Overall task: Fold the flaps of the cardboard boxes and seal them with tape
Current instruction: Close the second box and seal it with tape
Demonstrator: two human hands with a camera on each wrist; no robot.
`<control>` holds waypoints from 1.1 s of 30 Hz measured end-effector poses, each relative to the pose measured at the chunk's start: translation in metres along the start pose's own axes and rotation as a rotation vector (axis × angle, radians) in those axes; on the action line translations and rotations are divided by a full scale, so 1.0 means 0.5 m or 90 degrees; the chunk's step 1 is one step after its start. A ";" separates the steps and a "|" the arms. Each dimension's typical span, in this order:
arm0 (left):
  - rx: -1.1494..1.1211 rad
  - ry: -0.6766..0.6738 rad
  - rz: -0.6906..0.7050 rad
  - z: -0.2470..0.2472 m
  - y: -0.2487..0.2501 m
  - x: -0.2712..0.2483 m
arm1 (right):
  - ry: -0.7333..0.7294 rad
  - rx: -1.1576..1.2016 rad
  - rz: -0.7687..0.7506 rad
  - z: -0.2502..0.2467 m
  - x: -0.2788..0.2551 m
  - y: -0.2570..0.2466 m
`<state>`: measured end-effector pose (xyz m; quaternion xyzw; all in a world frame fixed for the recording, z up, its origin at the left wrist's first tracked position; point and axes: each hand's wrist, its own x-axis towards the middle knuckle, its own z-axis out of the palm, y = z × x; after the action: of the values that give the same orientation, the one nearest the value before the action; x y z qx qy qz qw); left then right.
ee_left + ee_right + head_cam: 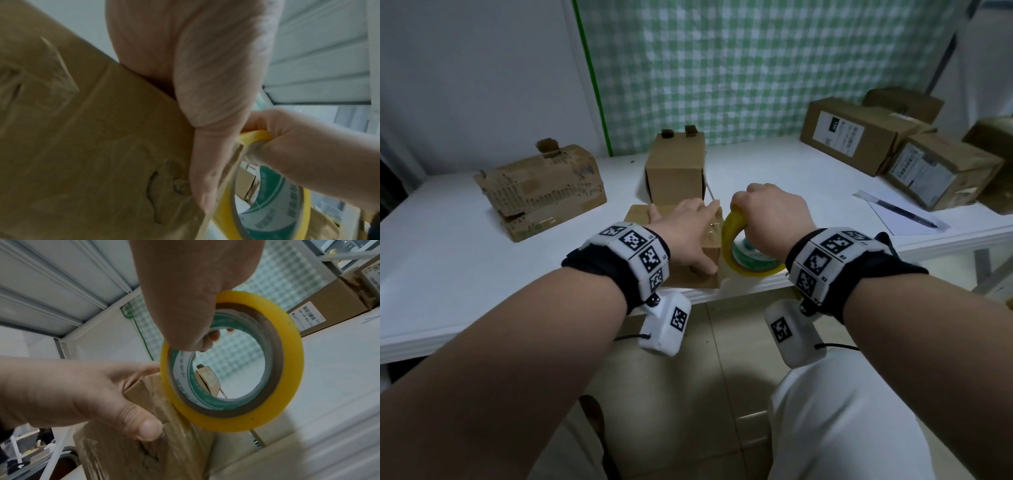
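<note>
A small cardboard box (698, 278) (92, 129) (144, 443) stands at the front edge of the white table (465, 274). My left hand (681, 233) (72, 394) lies over its top, and the thumb (216, 113) hooks down the near face, holding the box. Just to the right, my right hand (770, 212) (195, 288) grips a yellow tape roll (731, 236) (306, 207) (287, 369), with its fingers through the green-printed core. The roll stands on edge against the box's right side. A clear strip runs from it along the box beside my left thumb.
Behind the held box stands a taller cardboard box (674, 168) with two tabs up. A battered, torn box (541, 192) lies at the left. Several labelled boxes (859, 137) are stacked at the back right. A pen on paper (904, 214) lies at the right.
</note>
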<state>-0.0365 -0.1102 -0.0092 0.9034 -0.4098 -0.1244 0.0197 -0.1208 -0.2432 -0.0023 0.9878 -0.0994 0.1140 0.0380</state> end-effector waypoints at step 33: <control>-0.639 0.049 -0.152 -0.050 -0.110 -0.124 | 0.134 0.393 0.091 -0.156 0.087 -0.090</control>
<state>-0.0293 -0.0293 0.0205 0.8270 -0.1927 -0.2739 0.4515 -0.0872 -0.1995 0.0813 0.9259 -0.1251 0.2428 -0.2608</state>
